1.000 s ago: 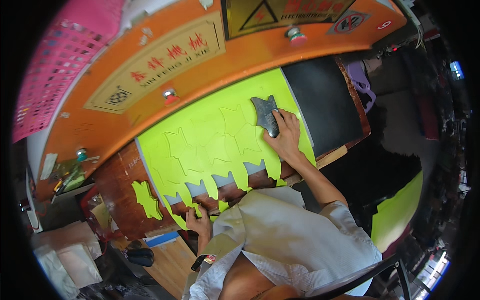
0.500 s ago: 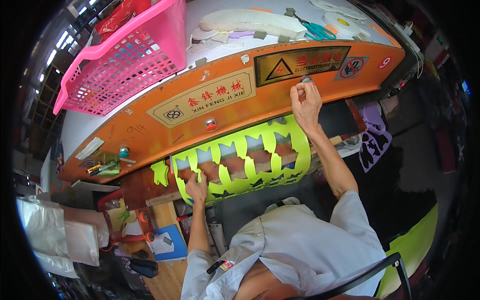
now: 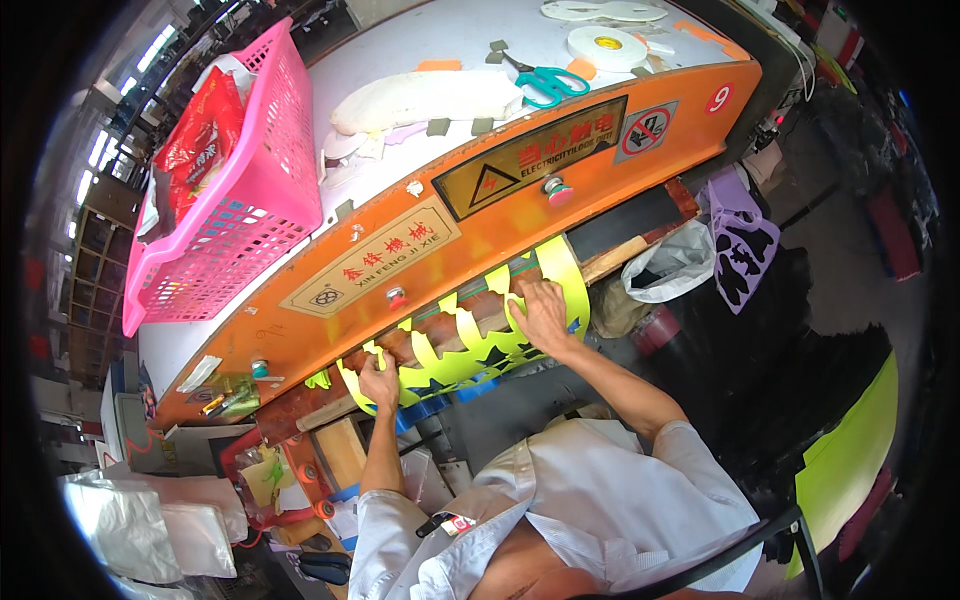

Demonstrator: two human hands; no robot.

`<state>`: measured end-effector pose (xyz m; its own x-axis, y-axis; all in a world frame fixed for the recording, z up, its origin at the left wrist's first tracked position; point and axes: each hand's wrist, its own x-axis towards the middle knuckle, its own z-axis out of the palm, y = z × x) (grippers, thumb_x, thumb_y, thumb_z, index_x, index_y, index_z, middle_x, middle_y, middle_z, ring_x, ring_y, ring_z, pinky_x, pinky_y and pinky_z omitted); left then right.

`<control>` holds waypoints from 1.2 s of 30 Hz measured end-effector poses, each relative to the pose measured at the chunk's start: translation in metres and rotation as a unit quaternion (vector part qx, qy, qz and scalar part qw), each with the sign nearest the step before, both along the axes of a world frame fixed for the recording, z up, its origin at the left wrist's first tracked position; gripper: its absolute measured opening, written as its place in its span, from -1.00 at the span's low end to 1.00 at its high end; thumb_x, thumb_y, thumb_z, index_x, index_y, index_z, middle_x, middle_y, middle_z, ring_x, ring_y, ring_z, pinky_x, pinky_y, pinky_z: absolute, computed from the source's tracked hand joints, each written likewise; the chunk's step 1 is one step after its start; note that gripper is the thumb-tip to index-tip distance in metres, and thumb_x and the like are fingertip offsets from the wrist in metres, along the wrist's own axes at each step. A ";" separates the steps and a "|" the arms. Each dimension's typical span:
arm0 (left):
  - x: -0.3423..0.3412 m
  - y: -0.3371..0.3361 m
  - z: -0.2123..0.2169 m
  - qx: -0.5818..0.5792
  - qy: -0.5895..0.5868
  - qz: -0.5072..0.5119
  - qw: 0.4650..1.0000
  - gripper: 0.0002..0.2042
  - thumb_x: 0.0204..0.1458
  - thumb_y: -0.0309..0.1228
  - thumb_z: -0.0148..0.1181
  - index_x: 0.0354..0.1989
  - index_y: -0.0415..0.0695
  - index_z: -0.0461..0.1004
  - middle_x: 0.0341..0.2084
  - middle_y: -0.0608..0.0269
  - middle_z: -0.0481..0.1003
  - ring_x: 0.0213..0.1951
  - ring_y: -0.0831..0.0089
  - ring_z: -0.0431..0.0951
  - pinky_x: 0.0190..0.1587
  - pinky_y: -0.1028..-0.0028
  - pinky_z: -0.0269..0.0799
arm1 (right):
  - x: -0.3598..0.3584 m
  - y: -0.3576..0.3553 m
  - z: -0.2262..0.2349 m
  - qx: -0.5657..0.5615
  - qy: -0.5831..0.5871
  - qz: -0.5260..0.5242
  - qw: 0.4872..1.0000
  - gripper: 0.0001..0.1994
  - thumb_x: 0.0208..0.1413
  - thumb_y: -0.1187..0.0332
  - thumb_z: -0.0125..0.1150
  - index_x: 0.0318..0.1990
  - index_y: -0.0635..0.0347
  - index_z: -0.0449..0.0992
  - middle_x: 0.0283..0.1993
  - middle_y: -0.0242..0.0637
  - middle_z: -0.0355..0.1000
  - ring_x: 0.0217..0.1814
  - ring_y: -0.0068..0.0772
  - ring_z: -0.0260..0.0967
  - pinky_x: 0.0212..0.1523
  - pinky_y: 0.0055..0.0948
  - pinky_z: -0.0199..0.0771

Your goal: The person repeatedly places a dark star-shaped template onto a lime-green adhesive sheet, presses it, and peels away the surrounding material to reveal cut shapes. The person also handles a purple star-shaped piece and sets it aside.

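Observation:
A lime-green sheet with rows of shaped cut-outs (image 3: 470,370) droops over the front edge of the orange machine (image 3: 395,262), its near part curving down toward me. My left hand (image 3: 379,384) pinches the sheet near its left end, thumb and fingers closed. On the right part of the sheet, my right hand (image 3: 543,318) has its fingers curled over a strip between cut-outs. Small lime-green pieces (image 3: 318,380) lie just left of the sheet. A reddish-brown board (image 3: 440,330) shows through the holes.
On the machine top sit a pink basket (image 3: 245,225) with red packets, teal-handled scissors (image 3: 556,86), a tape roll (image 3: 606,44) and foam scraps. Red buttons (image 3: 558,191) project from its front. A clear plastic bag (image 3: 672,262) and purple cut-out sheet (image 3: 742,255) hang at right.
My right hand has come down from the right-hand red button onto the sheet. My left hand stays on the sheet's left part. The whole view has shifted and turned.

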<state>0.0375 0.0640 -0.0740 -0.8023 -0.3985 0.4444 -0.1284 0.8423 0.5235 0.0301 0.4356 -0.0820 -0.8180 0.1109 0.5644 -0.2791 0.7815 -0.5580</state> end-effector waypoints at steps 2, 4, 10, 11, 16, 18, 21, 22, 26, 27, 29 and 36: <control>0.000 -0.001 -0.002 -0.004 -0.017 0.012 1.000 -0.57 0.08 -0.05 0.32 -0.54 -0.22 0.49 -0.74 0.04 0.35 -0.62 0.04 0.39 -0.44 0.08 0.28 | 0.003 -0.012 -0.006 0.052 0.019 -0.013 0.998 -0.59 0.20 0.21 0.32 -0.01 0.44 0.55 -0.09 0.03 0.56 0.01 0.06 0.43 0.21 -0.03 0.28; -0.001 -0.002 -0.005 -0.004 0.002 0.003 1.000 -0.58 0.08 -0.04 0.31 -0.47 -0.22 0.58 -0.72 0.01 0.43 -0.59 -0.01 0.48 -0.41 0.05 0.33 | 0.004 -0.017 -0.009 0.071 0.046 -0.021 0.996 -0.59 0.21 0.19 0.31 -0.02 0.44 0.56 -0.09 0.06 0.56 0.02 0.09 0.42 0.20 -0.02 0.28; 0.001 -0.010 -0.006 0.017 -0.031 -0.020 0.999 -0.55 0.08 0.02 0.28 -0.42 -0.22 0.62 -0.63 -0.03 0.51 -0.47 -0.08 0.55 -0.32 0.03 0.39 | 0.005 -0.014 -0.011 0.029 -0.030 0.015 0.999 -0.64 0.26 0.16 0.26 -0.05 0.34 0.61 -0.11 0.12 0.58 0.05 0.14 0.43 0.16 0.01 0.30; 0.004 -0.010 -0.007 0.017 -0.035 -0.023 0.999 -0.55 0.09 0.02 0.27 -0.42 -0.22 0.62 -0.64 -0.03 0.51 -0.47 -0.08 0.55 -0.31 0.02 0.40 | 0.006 -0.014 -0.012 0.028 -0.044 0.009 0.999 -0.67 0.23 0.16 0.28 -0.11 0.31 0.61 -0.17 0.08 0.59 0.01 0.10 0.44 0.14 0.02 0.30; 0.041 -0.005 -0.022 0.029 -0.073 -0.013 0.997 -0.54 0.10 0.03 0.24 -0.48 -0.22 0.55 -0.62 -0.04 0.53 -0.48 -0.08 0.56 -0.34 0.02 0.39 | 0.043 -0.012 -0.027 0.031 -0.025 -0.031 0.999 -0.73 0.18 0.21 0.34 -0.18 0.26 0.63 -0.28 -0.02 0.59 -0.05 0.03 0.46 0.07 -0.02 0.32; 0.072 0.001 -0.033 0.027 -0.055 -0.025 0.998 -0.50 0.19 0.04 0.20 -0.46 -0.25 0.54 -0.61 -0.05 0.47 -0.52 0.00 0.48 -0.37 0.05 0.32 | 0.074 -0.009 -0.033 0.015 -0.030 -0.024 0.999 -0.74 0.16 0.23 0.36 -0.17 0.25 0.64 -0.30 -0.06 0.60 -0.04 0.01 0.47 0.07 -0.02 0.33; 0.126 0.007 -0.039 0.113 -0.035 -0.061 0.991 -0.69 0.21 -0.19 0.27 -0.25 -0.26 0.58 -0.57 0.13 0.51 -0.51 0.17 0.50 -0.34 0.17 0.41 | 0.119 -0.002 -0.028 -0.053 -0.041 -0.025 0.997 -0.78 0.13 0.28 0.37 -0.18 0.23 0.64 -0.30 -0.09 0.59 -0.10 0.00 0.47 0.00 -0.01 0.36; 0.145 0.011 -0.038 0.177 -0.018 -0.074 0.981 -0.75 0.21 -0.30 0.28 -0.17 -0.28 0.58 -0.50 0.15 0.54 -0.48 0.21 0.52 -0.31 0.18 0.44 | 0.128 0.001 -0.022 -0.084 -0.084 -0.027 0.993 -0.79 0.13 0.29 0.37 -0.18 0.22 0.64 -0.31 -0.09 0.59 -0.12 -0.01 0.46 -0.01 -0.01 0.36; 0.217 0.043 -0.022 0.045 0.160 -0.045 0.985 -0.74 0.17 -0.52 0.27 0.01 -0.30 0.53 -0.29 0.11 0.57 -0.29 0.29 0.57 -0.12 0.33 0.49 | 0.123 0.016 0.011 -0.003 0.024 -0.111 0.994 -0.39 -0.02 0.17 0.50 0.15 0.34 0.50 0.19 0.08 0.43 0.21 0.15 0.33 0.24 0.02 0.32; 0.228 0.054 -0.019 0.089 0.122 -0.106 0.983 -0.74 0.16 -0.52 0.28 0.01 -0.30 0.52 -0.29 0.11 0.58 -0.28 0.30 0.58 -0.13 0.34 0.50 | 0.111 0.016 0.017 0.001 -0.019 -0.102 0.995 -0.32 -0.05 0.14 0.53 0.19 0.35 0.48 0.26 0.12 0.37 0.27 0.17 0.27 0.28 0.06 0.27; 0.251 0.083 -0.015 0.209 0.000 -0.180 0.961 -0.72 0.15 -0.52 0.30 0.01 -0.33 0.52 -0.29 0.11 0.61 -0.30 0.36 0.59 -0.15 0.37 0.51 | 0.092 0.016 0.026 0.050 -0.047 -0.087 0.994 -0.24 -0.12 0.11 0.56 0.23 0.34 0.47 0.27 0.17 0.35 0.31 0.24 0.23 0.32 0.14 0.22; 0.274 0.124 -0.030 0.435 -0.382 -0.205 0.789 -0.64 0.22 -0.38 0.36 0.06 -0.40 0.54 -0.21 0.10 0.70 -0.26 0.54 0.63 -0.13 0.51 0.52 | 0.124 0.051 0.012 -0.039 -0.183 0.003 0.982 -0.33 -0.15 0.18 0.60 0.15 0.31 0.56 0.17 0.05 0.49 0.22 0.11 0.43 0.28 -0.05 0.40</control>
<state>0.3111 0.1885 -0.1044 -0.8443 0.0769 -0.5303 -0.4968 0.2587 0.8284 0.1544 0.4864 -0.0703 -0.9653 0.1369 0.2224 -0.0529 0.7313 -0.6800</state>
